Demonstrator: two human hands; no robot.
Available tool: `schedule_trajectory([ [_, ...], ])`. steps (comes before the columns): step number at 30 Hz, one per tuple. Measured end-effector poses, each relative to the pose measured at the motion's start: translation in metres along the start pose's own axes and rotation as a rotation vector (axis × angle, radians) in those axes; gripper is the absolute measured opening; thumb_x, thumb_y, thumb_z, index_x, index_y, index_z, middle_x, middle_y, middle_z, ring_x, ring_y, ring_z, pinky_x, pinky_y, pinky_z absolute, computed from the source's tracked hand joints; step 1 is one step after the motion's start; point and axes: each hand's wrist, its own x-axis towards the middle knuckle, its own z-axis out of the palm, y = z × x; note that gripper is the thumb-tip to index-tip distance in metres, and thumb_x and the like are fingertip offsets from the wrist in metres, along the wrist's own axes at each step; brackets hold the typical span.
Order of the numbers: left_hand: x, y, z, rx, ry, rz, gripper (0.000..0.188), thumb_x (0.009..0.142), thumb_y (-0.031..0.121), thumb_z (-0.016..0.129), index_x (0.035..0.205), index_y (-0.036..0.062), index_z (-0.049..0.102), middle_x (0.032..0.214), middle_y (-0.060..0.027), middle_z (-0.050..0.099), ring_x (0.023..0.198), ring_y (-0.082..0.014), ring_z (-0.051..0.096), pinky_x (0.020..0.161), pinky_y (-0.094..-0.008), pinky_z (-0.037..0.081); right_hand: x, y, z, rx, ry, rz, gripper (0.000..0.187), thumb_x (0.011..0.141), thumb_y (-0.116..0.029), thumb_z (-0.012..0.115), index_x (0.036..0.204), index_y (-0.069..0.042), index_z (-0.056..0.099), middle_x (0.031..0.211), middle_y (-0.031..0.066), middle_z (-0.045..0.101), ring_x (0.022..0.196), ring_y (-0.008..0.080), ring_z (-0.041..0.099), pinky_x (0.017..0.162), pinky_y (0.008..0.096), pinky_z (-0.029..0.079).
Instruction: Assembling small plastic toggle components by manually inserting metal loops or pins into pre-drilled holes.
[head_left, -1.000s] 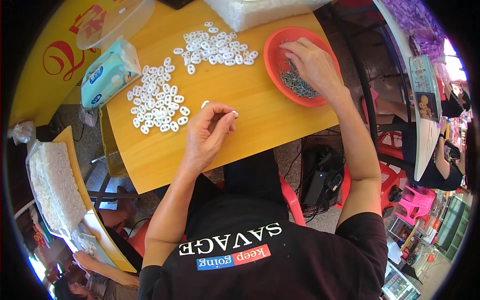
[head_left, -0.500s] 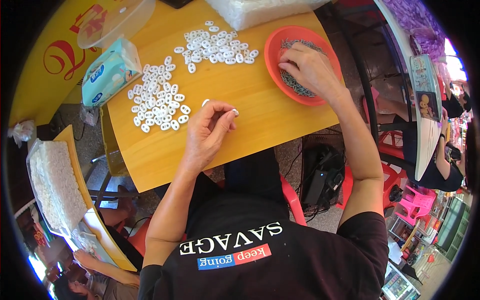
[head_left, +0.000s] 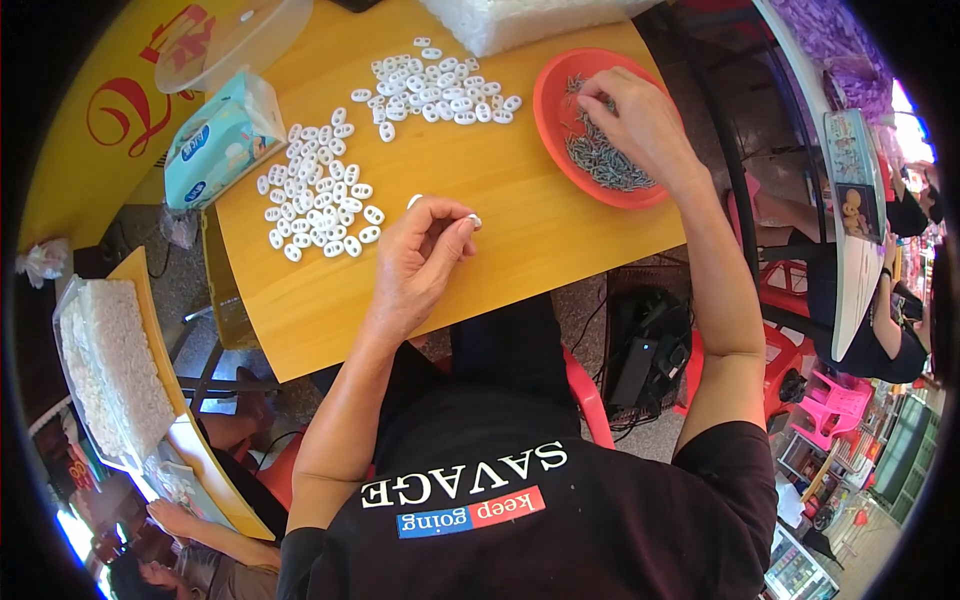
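My left hand [head_left: 425, 262] is above the near part of the yellow table, thumb and fingers closed on a small white plastic piece [head_left: 474, 221], only its end showing. Another white piece [head_left: 414, 201] peeks out behind the knuckles. At the right, my right hand [head_left: 638, 118] reaches into a red bowl [head_left: 552, 75] of grey screws [head_left: 608, 163]. Its thumb and forefinger are pinched together; anything between them is too small to tell. White oval two-hole pieces lie in two loose groups, one at the left [head_left: 322, 205] and one farther back [head_left: 440, 92].
On the table's left edge stands a teal tissue pack [head_left: 222, 140], with a clear plastic lid [head_left: 235, 45] behind it. A large clear bag of white pieces [head_left: 525, 22] sits at the back. Black metal bars [head_left: 725, 120] rise beyond the table's right side.
My right hand has shifted slightly right within the bowl, and the screws now lie nearer its front, baring more of its left side. My left hand stays nearly still.
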Motion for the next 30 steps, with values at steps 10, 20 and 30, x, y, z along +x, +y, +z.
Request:
schedule_trajectory([
  [10,0.000,0.000,-0.003,-0.056,0.003,-0.020,0.010,0.096,0.007,0.058,0.103,-0.0001,0.060,0.088,-0.0009,0.063,0.074,-0.0065,0.057,0.066,-0.0204,0.045,-0.003,-0.010,0.005,-0.082,-0.127,-0.060,0.013,0.086,-0.015,0.065,0.090,-0.003,0.065,0.088,0.0110,0.063,0.079,0.0320,0.062,0.070,0.0405,0.048],
  [20,0.001,-0.002,-0.004,-0.055,0.003,-0.004,0.011,0.096,0.008,0.058,0.103,-0.0003,0.059,0.089,-0.0017,0.063,0.073,-0.0070,0.057,0.066,-0.0208,0.046,0.000,-0.008,0.005,-0.102,-0.066,-0.045,0.012,0.085,-0.016,0.063,0.086,-0.003,0.063,0.088,0.0133,0.065,0.080,0.0349,0.064,0.071,0.0438,0.051],
  [30,0.001,-0.002,-0.004,-0.092,-0.002,-0.027,0.012,0.096,0.009,0.058,0.104,-0.0002,0.059,0.090,-0.0023,0.063,0.075,-0.0078,0.058,0.067,-0.0213,0.046,-0.004,-0.008,0.001,-0.094,-0.086,-0.074,0.011,0.084,-0.016,0.064,0.086,-0.005,0.067,0.087,0.0119,0.065,0.082,0.0333,0.064,0.070,0.0439,0.051],
])
